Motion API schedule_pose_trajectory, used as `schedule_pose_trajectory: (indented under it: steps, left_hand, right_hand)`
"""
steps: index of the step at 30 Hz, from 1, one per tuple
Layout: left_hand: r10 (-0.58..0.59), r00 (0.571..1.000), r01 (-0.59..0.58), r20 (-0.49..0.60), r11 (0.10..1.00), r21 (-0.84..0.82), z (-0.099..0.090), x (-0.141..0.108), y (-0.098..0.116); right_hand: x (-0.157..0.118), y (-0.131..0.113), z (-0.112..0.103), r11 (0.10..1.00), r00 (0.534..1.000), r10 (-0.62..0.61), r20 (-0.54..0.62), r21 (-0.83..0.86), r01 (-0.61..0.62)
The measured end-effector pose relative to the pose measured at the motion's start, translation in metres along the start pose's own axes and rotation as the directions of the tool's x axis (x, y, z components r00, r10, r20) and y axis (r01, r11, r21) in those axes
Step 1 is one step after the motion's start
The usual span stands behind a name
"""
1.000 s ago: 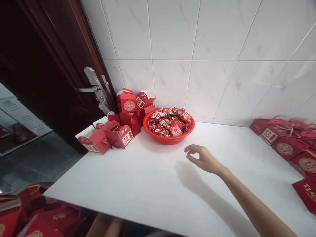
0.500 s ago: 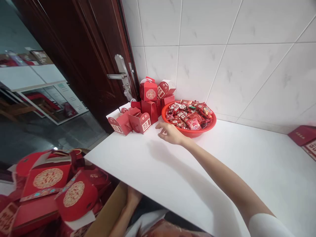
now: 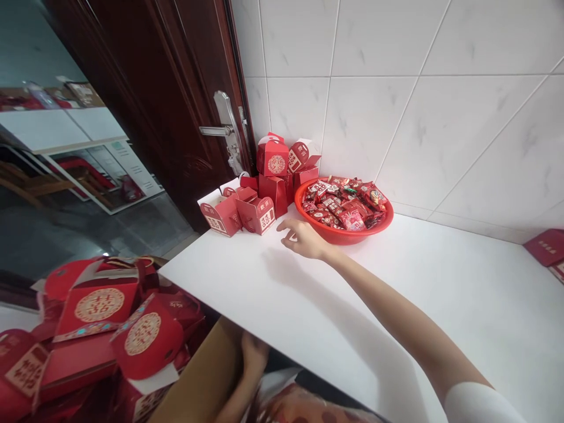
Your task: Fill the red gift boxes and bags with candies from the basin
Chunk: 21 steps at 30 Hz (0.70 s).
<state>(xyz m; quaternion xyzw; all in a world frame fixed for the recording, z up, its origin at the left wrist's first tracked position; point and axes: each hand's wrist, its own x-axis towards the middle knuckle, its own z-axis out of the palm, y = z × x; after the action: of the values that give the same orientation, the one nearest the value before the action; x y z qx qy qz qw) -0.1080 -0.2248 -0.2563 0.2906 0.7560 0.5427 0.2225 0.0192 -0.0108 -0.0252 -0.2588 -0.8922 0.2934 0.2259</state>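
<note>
Above the white tabletop, my right hand (image 3: 303, 239) hovers with its fingers loosely bent and apart, holding nothing. Just beyond it stands a round red basin (image 3: 343, 236) heaped with wrapped candies (image 3: 342, 202). To the left of the fingertips, a small red gift box (image 3: 258, 215) sits beside another open-topped gift box (image 3: 220, 214), both with printed characters. Low in the view, my left hand (image 3: 254, 351) is beneath the table edge next to a brown cardboard carton (image 3: 207, 364). The tabletop hides its fingers.
Many red gift boxes (image 3: 99, 305) fill the carton at lower left. More red boxes (image 3: 275, 157) are stacked in the corner by the dark door (image 3: 167, 88) and tiled wall. Another red box (image 3: 546, 249) lies at the far right. A clear plastic bag (image 3: 317, 405) is below.
The view has shifted slightly, so the boxes and basin appear a little further right and higher. My right hand keeps its pose, with nothing taken hold of.
</note>
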Motion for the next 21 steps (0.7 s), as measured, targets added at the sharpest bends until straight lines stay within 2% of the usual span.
schedule_pose_trajectory:
  steps: [6,10,15,21]
  left_hand:
    - [0.019,0.999,-0.021,-0.032,0.998,-0.058,-0.032,-0.017,-0.013]
    - [-0.006,0.996,0.017,0.09,0.993,-0.117,-0.047,-0.025,-0.007]
    - [-0.015,0.972,0.026,0.234,0.999,-0.042,-0.059,-0.028,0.001]
    - [-0.026,0.956,0.037,0.293,0.999,-0.032,-0.064,-0.028,0.002]
  right_hand:
    - [0.001,-0.006,-0.005,1.0,1.0,-0.008,-0.021,0.009,0.009]
    - [0.001,-0.008,-0.006,1.0,1.0,-0.014,-0.022,0.014,0.015]
    - [0.002,-0.007,-0.003,0.999,0.999,-0.044,-0.028,0.023,0.045]
    - [0.004,-0.004,-0.003,0.998,0.998,-0.051,-0.045,0.024,0.052]
